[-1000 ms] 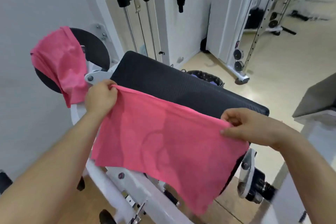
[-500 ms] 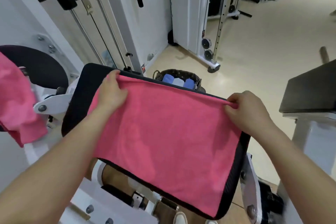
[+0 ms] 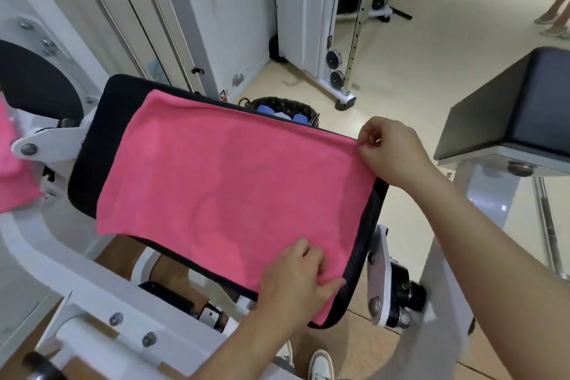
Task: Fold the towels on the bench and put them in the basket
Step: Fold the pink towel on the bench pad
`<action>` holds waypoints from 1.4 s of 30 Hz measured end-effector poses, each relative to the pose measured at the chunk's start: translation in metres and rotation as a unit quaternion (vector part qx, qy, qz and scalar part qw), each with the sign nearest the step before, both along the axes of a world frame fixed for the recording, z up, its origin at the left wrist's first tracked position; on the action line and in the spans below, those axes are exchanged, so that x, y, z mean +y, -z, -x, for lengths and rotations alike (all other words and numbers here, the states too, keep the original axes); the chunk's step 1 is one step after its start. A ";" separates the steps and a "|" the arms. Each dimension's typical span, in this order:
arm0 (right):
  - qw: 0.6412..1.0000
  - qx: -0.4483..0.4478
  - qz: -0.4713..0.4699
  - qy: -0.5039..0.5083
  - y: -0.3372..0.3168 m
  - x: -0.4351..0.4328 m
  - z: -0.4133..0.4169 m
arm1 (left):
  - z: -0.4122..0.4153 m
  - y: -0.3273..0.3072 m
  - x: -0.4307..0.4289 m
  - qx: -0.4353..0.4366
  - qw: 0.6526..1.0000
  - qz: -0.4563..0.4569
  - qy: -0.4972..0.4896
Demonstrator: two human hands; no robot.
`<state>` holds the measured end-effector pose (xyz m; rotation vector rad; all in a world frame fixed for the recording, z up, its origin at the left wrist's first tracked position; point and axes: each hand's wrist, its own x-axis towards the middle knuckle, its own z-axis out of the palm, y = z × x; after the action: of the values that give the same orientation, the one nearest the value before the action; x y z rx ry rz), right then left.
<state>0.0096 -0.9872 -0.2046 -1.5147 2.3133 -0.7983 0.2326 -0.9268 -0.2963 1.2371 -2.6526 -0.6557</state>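
Looking down from the head camera, a pink towel (image 3: 234, 194) lies spread flat on the black bench pad (image 3: 101, 145), not folded yet. The right hand (image 3: 391, 153) pinches the far right corner of the towel between thumb and finger. The left hand (image 3: 296, 281) is closed on the near right corner, with the fingers curled over the edge. So both hands hold the same short side, and it looks like the first fold is about to start. Behind the bench stands a dark basket (image 3: 311, 111), and blue and white folded cloths show inside it, so some towels seem to be put away already. Another pink towel (image 3: 15, 170) hangs at the far left, waiting to be folded. So this towel and that one are left to do. Half a second ago the hands held the two far corners, one on each side. Now the left hand has let go of the far left corner and moved to the near right one, and the towel rests flat.
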 end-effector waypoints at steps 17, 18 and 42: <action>0.992 -0.129 0.002 0.003 0.001 0.009 0.033 | -0.004 -0.011 0.002 -0.029 0.994 -0.089 0.062; 0.995 -0.097 -0.003 0.005 0.000 0.009 0.033 | -0.004 -0.011 0.001 -0.024 0.994 -0.090 0.061; 0.976 0.134 -0.044 -0.167 -0.050 -0.081 -0.119 | -0.141 -0.051 -0.136 0.145 0.971 -0.039 -0.186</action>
<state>0.1284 -1.0684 -0.1549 -2.0023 2.1403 -0.4191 0.3734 -1.0626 -0.2456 1.4771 -2.1035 -0.8083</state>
